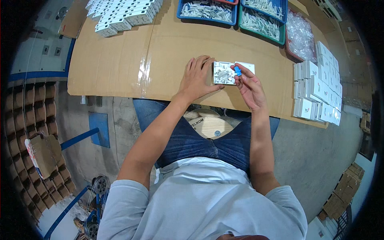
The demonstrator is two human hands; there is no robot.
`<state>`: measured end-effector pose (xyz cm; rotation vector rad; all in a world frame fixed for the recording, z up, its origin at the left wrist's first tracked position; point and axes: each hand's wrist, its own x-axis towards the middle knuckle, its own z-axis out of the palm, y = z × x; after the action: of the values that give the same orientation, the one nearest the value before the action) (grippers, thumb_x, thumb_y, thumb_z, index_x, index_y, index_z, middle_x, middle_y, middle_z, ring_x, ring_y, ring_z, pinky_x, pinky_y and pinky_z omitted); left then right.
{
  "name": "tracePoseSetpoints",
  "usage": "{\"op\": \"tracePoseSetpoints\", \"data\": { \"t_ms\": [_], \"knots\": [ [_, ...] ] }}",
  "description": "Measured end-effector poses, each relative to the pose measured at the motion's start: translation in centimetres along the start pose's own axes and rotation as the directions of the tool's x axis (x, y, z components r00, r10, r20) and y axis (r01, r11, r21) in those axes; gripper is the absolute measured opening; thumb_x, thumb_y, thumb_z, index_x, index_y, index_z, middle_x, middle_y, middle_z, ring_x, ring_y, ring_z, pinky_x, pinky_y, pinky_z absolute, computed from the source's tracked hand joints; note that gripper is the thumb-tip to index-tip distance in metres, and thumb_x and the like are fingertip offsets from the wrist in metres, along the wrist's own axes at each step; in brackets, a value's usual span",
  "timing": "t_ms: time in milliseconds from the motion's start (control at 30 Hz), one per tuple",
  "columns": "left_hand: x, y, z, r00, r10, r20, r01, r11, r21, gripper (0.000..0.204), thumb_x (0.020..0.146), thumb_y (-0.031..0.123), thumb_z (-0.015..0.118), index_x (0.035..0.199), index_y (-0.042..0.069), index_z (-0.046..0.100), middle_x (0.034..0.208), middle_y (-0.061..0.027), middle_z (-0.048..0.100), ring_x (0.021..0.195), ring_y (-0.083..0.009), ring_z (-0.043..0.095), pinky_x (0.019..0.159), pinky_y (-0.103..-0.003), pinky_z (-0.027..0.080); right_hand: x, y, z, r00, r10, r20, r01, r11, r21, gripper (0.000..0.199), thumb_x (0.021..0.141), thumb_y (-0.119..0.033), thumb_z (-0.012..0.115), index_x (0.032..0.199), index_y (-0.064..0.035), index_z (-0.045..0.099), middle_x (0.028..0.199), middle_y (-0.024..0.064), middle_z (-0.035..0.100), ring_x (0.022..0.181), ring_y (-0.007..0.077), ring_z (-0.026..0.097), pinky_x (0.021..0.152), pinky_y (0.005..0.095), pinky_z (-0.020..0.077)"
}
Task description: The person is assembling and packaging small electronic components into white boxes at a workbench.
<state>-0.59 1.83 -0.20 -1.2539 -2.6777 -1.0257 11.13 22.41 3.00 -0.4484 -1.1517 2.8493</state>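
A small opened white box (pixel 224 82) lies on the cardboard-covered table in front of me, with small white and greyish pieces inside. Its white flap (pixel 249 67) reaches out to the right, partly behind my fingers. My left hand (pixel 195 79) braces the box from the left, thumb along its near edge and index finger by the far left corner; the other fingers stretch away over the cardboard. Over the box's right side, my right hand (pixel 250 85) pinches a small bright blue plastic piece (pixel 238 71) between thumb and fingers. Its exact kind is unclear.
Stacked white boxes stand at the far left (pixel 124 16) and right edge (pixel 318 90). At the back are a blue tray (pixel 182 15) and a green tray (pixel 260 38) of small white parts, plus a reddish tray (pixel 294 56) of clear plastic pieces. The table's front edge (pixel 160 97) crosses above my lap.
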Motion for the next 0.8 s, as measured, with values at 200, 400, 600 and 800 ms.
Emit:
{"op": "tracePoseSetpoints", "data": {
  "t_ms": [200, 400, 600, 800],
  "knots": [
    [-0.1, -0.3, 0.1, 1.0, 0.017, 0.013, -0.018, 0.999, 0.049, 0.092, 0.072, 0.058, 0.082, 0.144, 0.009, 0.052, 0.144, -0.0137, 0.048, 0.138, -0.0331, 0.044, 0.122, -0.053, 0.027, 2.3, 0.2, -0.2, 0.986, -0.153, -0.073, 0.103, 0.884, -0.456, 0.036, 0.098, -0.007, 0.068, 0.132, 0.0041, 0.063, 0.117, 0.0102, 0.07, 0.097, 0.0139, 0.068, 0.089, 0.0261, 0.0551],
    [-0.1, -0.5, 0.1, 1.0, -0.005, 0.022, 0.004, 0.999, 0.037, 0.089, 0.073, 0.06, 0.081, 0.142, 0.01, 0.054, 0.145, -0.0138, 0.047, 0.14, -0.0323, 0.042, 0.123, -0.053, 0.026, 4.1, 0.9, 1.6, 0.878, -0.38, 0.292, 0.351, 0.096, -0.931, 0.036, 0.088, -0.009, 0.076, 0.123, -0.0023, 0.069, 0.112, 0.0103, 0.069, 0.1, 0.0242, 0.068, 0.087, 0.0336, 0.0532],
    [0.0, -0.4, 0.1, 1.0, -0.001, 0.02, 0.0, 0.999, 0.039, 0.088, 0.073, 0.061, 0.081, 0.14, 0.009, 0.055, 0.145, -0.0139, 0.047, 0.14, -0.0321, 0.042, 0.123, -0.053, 0.026, 5.1, 1.9, 2.3, 0.876, -0.34, 0.342, 0.35, -0.038, -0.936, 0.032, 0.084, -0.008, 0.077, 0.116, -0.0037, 0.071, 0.11, 0.0115, 0.066, 0.104, 0.0324, 0.064, 0.088, 0.039, 0.0522],
    [-0.1, -0.4, 0.0, 1.0, 0.003, 0.023, -0.004, 0.999, 0.042, 0.088, 0.074, 0.061, 0.08, 0.14, 0.008, 0.055, 0.144, -0.0146, 0.048, 0.139, -0.0325, 0.044, 0.122, -0.053, 0.026, 5.4, 2.1, 2.1, 0.895, -0.287, 0.342, 0.332, -0.085, -0.939, 0.033, 0.087, -0.006, 0.075, 0.119, -0.0022, 0.069, 0.114, 0.0109, 0.066, 0.109, 0.03, 0.063, 0.093, 0.0365, 0.0511]
  ]
}}
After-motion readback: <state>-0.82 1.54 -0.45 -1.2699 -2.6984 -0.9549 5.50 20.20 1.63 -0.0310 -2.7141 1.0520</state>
